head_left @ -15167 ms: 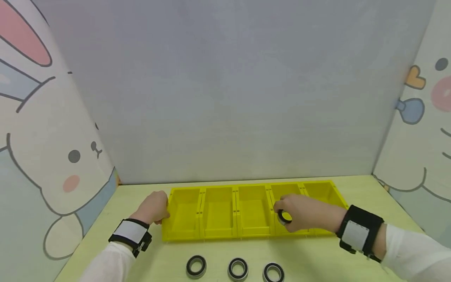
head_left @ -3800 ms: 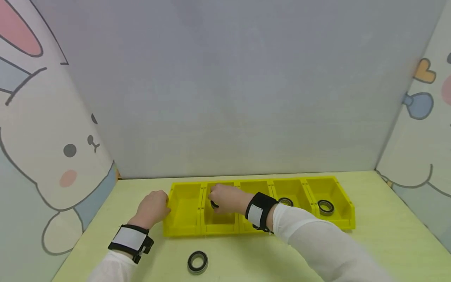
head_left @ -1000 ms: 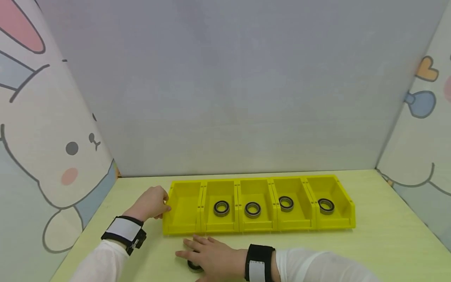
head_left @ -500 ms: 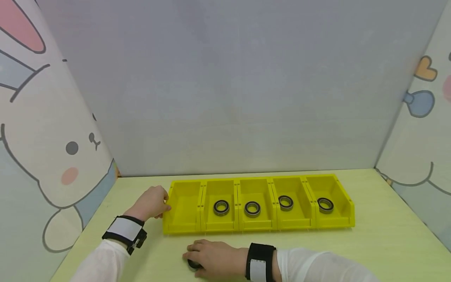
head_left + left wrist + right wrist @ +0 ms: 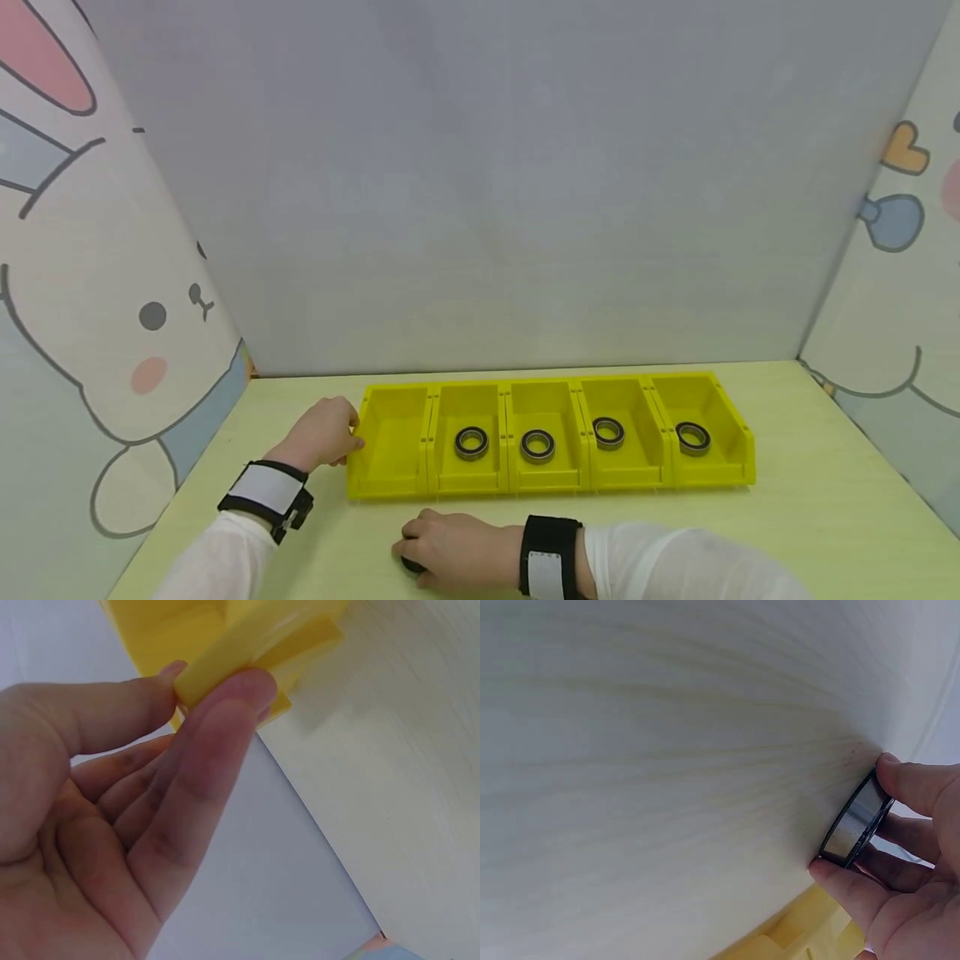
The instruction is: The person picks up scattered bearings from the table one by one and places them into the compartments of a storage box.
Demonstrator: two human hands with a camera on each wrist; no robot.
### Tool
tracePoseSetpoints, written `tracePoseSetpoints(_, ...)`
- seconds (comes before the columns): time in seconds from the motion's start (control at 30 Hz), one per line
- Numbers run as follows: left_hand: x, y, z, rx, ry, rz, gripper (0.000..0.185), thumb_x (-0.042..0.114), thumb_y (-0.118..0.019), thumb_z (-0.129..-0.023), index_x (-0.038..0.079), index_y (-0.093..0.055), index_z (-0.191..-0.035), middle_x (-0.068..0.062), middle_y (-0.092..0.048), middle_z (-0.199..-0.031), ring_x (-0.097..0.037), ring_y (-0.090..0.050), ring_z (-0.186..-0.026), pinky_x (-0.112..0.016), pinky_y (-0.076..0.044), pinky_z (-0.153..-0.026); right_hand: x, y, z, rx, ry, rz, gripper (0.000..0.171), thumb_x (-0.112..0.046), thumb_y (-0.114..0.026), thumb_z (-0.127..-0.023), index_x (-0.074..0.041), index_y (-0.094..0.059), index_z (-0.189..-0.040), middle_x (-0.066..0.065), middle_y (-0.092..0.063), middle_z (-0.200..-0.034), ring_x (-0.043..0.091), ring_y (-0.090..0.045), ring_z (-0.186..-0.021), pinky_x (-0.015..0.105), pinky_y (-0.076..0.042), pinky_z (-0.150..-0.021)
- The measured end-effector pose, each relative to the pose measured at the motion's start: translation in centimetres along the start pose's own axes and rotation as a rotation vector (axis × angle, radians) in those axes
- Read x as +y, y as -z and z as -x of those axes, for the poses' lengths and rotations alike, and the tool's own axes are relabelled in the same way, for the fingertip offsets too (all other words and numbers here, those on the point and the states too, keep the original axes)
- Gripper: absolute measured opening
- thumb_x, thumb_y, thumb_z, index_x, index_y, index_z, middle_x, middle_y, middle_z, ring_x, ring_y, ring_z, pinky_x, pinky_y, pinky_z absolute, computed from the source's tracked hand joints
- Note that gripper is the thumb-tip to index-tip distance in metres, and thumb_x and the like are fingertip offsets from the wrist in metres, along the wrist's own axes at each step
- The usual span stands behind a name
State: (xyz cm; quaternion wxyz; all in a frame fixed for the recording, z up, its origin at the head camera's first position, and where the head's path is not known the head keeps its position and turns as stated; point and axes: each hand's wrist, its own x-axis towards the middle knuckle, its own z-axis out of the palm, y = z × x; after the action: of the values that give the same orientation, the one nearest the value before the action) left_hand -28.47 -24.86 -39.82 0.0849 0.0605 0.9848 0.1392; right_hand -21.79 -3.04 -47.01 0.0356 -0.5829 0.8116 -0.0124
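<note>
My left hand (image 5: 318, 433) pinches the left side wall of the yellow bin row (image 5: 393, 487) between thumb and fingers; the left wrist view shows this yellow wall (image 5: 247, 649) up close. On the table in front of the bins, my right hand (image 5: 453, 550) grips a ball bearing (image 5: 857, 819) by its rim, thumb on one side and fingers on the other. In the head view that bearing is mostly hidden under the hand. One bearing each lies in the other four bins, such as this bearing (image 5: 471, 443) in the second bin from the left. The leftmost bin holds none.
The bins stand side by side on a pale yellow-green table (image 5: 810, 500). Behind them rises a plain grey wall (image 5: 510, 208). Side panels with cartoon animals, such as the rabbit panel (image 5: 90, 350), flank the table.
Over the earlier frames, bearings went from the table into the bins. In the last second my right hand's spread fingers closed around the bearing on the table. My left hand stayed put.
</note>
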Motion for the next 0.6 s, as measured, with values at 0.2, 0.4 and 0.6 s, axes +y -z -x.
tracePoseSetpoints(0.2, -0.2, -0.1, -0.1, 0.010, -0.007, 0.002, 0.027, 0.009, -0.069, -0.084, -0.009, -0.064, -0.104, -0.004, -0.059, -0.062, -0.012, -0.055, -0.048, -0.025, -0.048, -0.051, 0.2, 1.5, -0.7, -0.014, 0.038, 0.016, 0.037, -0.031, -0.064, -0.090, -0.019, -0.059, -0.125, -0.007, -0.060, -0.112, 0.002, -0.052, -0.092, 0.011, -0.041, -0.080)
tracePoseSetpoints(0.4, -0.4, -0.2, -0.1, 0.030, -0.028, 0.012, 0.019, 0.008, -0.069, -0.083, -0.006, -0.066, -0.095, -0.004, -0.058, -0.059, -0.013, -0.054, -0.047, -0.025, -0.046, -0.049, 0.3, 5.8, -2.1, -0.012, -0.045, 0.044, 0.045, -0.032, -0.064, -0.090, -0.015, -0.056, -0.130, -0.002, -0.058, -0.124, 0.009, -0.054, -0.105, 0.015, -0.043, -0.088)
tracePoseSetpoints(0.6, -0.5, -0.3, 0.0, 0.047, -0.039, 0.029, 0.021, 0.008, -0.070, -0.083, -0.007, -0.067, -0.097, -0.004, -0.059, -0.060, -0.013, -0.055, -0.046, -0.024, -0.046, -0.049, 2.0, 7.5, -4.0, 0.043, -0.173, 0.053, 0.049, -0.034, -0.064, -0.090, -0.014, -0.054, -0.133, 0.000, -0.057, -0.127, 0.013, -0.055, -0.111, 0.015, -0.046, -0.087)
